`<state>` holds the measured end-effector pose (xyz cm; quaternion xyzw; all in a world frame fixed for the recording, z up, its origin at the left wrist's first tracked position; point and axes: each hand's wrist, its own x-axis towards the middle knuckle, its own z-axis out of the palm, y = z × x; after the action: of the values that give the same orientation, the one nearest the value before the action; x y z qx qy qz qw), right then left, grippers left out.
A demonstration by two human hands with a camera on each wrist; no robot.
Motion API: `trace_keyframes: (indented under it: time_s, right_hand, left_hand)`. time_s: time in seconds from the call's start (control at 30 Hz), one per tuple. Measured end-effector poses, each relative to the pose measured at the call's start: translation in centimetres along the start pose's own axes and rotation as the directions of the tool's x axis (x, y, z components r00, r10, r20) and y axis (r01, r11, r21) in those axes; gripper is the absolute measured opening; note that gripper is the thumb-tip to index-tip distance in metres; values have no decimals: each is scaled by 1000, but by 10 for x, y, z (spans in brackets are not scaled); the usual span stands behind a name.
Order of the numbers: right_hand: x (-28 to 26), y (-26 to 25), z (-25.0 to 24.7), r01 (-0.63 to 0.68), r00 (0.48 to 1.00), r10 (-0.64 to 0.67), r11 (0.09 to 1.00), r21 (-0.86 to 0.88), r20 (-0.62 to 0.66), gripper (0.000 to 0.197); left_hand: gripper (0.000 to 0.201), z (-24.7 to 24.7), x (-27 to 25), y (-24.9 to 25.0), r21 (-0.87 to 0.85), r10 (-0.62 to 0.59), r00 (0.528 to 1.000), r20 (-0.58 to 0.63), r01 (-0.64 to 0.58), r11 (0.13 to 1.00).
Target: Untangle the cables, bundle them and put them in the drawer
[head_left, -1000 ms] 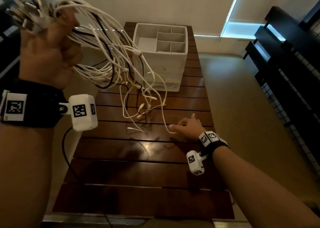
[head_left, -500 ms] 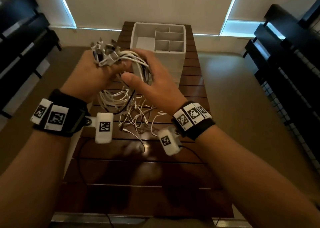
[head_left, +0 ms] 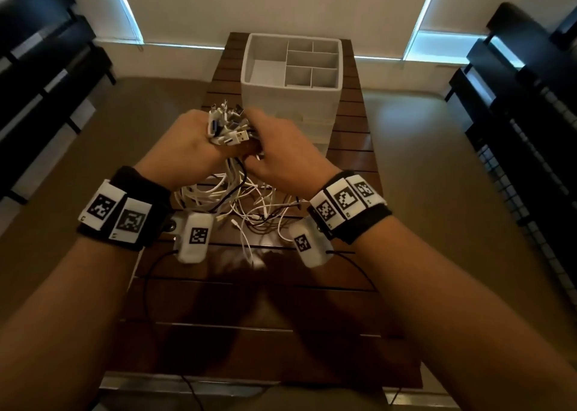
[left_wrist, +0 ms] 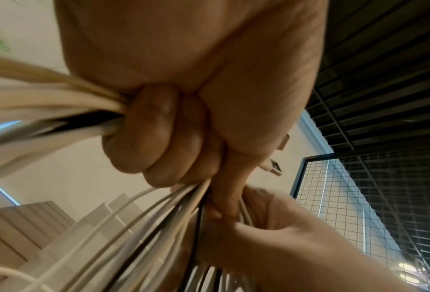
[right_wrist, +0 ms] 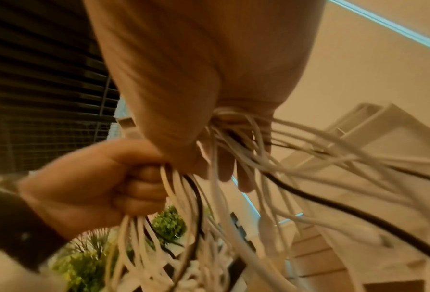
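A tangle of white cables with a few black ones hangs from both hands over the wooden slat table, and its loose ends lie on the slats. My left hand grips the bundle in a fist, with the USB plugs sticking up out of it. Beside that fist, my right hand closes round the same cables. The white drawer unit stands just behind the hands, with an open compartment tray on top. Its drawers look closed.
Dark slatted furniture flanks the narrow table on the left, and dark shelving with a wire grid on the right. Thin black wrist-camera leads trail over the near table. A green plant shows low in the right wrist view.
My left hand came down from high on the left to the middle above the table. My right hand left the tabletop and took hold of the bundle next to it.
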<state>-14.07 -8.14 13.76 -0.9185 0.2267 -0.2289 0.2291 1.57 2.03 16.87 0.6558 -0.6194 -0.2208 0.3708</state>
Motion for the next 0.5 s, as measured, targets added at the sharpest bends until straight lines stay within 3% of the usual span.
trace_keyframes:
  time_s: [0.07,0.17,0.27,0.33,0.43,0.5]
  right_hand:
    - [-1,5,8,-30,997,34,998,53,-73,24]
    - [-2,11,13,-80,985,96,990,116,-140,16]
    - [0,17,13,-132,968,153,985,115,-197,21]
    - [-2,23,13,-156,958,201,964,213,-207,29]
    - [-11,28,9,-195,950,291,841,505,-117,38]
    - [-15,25,1,-204,959,278,811,549,-54,40]
  left_hand:
    - [4,1,1,4,-18,13,1000,4,-12,1000]
    - [6,1,-2,8,-74,5,1000,1,-4,997]
    - [12,2,-2,7,-92,18,1000,-16,-19,996]
    - [15,1,-4,6,-115,32,998,-62,-39,993]
    - [20,-5,-5,4,-176,16,988,-152,-43,983]
    - [16,-9,-7,4,-166,12,985,-171,-41,985]
